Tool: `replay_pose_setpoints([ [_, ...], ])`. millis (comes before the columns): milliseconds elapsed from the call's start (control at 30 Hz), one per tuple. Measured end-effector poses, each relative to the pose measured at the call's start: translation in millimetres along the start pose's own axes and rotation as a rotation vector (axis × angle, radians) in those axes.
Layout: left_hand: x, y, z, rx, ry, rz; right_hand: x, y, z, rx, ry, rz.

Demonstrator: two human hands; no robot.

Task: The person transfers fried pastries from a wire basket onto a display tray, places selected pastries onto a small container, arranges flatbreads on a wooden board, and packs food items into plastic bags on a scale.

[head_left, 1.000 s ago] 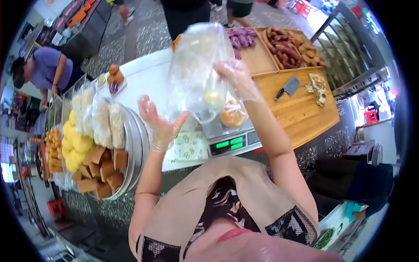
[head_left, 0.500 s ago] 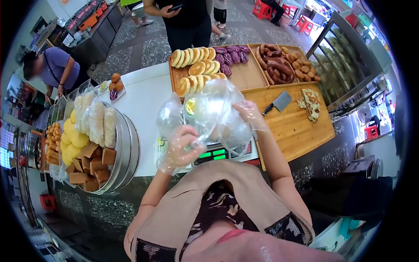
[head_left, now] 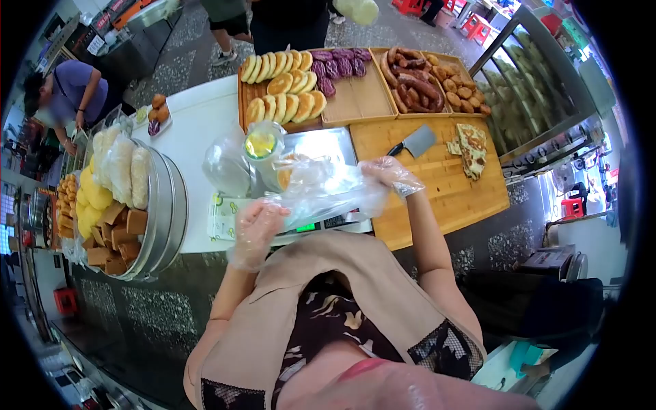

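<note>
A clear plastic bag (head_left: 328, 198) is stretched between my two hands, above the front of a metal scale (head_left: 326, 145). My left hand (head_left: 254, 229), in a clear glove, is closed on the bag's left edge. My right hand (head_left: 391, 173), gloved too, pinches its right end. Behind the bag a round browned bun (head_left: 283, 176) partly shows. A cup with a yellow-green lid (head_left: 261, 144) stands just beyond it, beside another filled clear bag (head_left: 226, 167). The bag hides part of the scale's green display (head_left: 305, 227).
Wooden trays hold round flatbreads (head_left: 280, 83), purple pieces (head_left: 339, 63) and sausages (head_left: 417, 85). A cleaver (head_left: 414, 141) and a filled flatbread (head_left: 471, 152) lie on the board (head_left: 437, 205). Left stands a round metal steamer (head_left: 164, 205) with buns. A person (head_left: 78, 92) bends at far left.
The bag, earlier raised over the trays, is now lower and drawn out flat between my hands. My left hand has closed on its edge. The flatbreads and scale top show more.
</note>
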State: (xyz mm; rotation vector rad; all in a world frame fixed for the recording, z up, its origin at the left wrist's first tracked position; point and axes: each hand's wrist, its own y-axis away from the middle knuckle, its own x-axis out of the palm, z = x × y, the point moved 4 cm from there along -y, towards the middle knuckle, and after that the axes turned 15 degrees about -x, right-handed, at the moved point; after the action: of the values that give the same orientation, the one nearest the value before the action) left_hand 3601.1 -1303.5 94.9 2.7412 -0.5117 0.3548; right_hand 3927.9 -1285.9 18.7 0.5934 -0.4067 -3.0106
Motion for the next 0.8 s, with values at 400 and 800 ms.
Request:
replay_pose_setpoints([
  [400, -54.9, 112.7, -61.2, 0.301, -0.411, -0.471, 46.9, -43.1, 3.8, -0.416, 0.396, -0.182],
  [800, -63.6, 95.6, -22.0, -0.002, -0.147, -0.562, 151.7, -83.4, 36.1, -0.656, 0.88, -0.004],
])
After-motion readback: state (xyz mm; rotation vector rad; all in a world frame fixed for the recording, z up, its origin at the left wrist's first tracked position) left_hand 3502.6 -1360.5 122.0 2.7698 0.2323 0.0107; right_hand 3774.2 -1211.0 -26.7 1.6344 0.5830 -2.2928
